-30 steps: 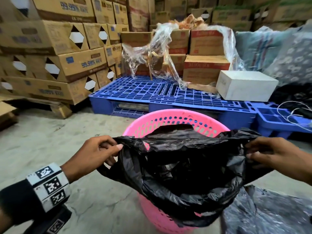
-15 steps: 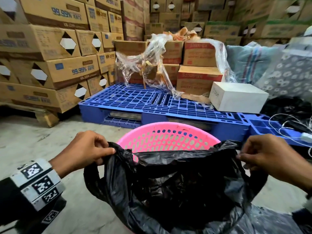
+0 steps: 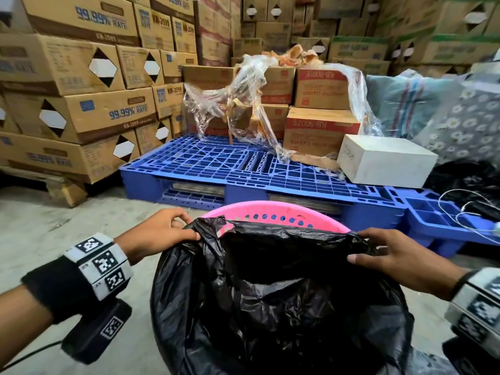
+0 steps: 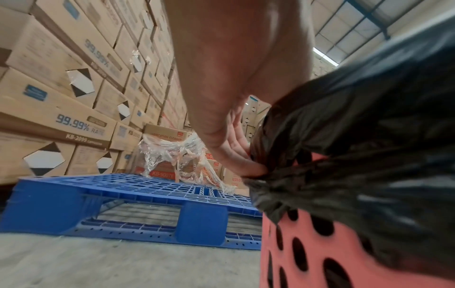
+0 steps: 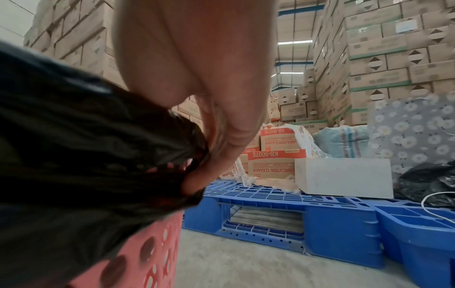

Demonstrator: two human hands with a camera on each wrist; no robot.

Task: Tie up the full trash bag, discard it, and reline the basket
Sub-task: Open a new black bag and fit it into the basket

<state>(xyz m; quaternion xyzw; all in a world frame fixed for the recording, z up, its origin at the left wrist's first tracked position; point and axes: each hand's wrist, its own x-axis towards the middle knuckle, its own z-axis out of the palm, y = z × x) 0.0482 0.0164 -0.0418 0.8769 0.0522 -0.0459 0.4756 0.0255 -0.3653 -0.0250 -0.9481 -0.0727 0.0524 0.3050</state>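
Note:
A black trash bag hangs open-mouthed over the pink perforated basket, draping down the basket's near side. My left hand pinches the bag's rim at the left. My right hand pinches the rim at the right, thumb on top. Seen from the left wrist, my left hand nips bunched black bag film above the pink basket wall. In the right wrist view, my right hand grips the black bag edge over the basket. The basket's inside is hidden.
A blue plastic pallet lies right behind the basket, carrying cardboard boxes, torn clear wrap and a white box. Stacked cartons wall the left. Another black bag and white cable lie at right. Bare concrete floor at left.
The bag's mouth has moved down and forward over the basket, covering more of its rim. Both hands have moved with it and keep their pinch on the rim.

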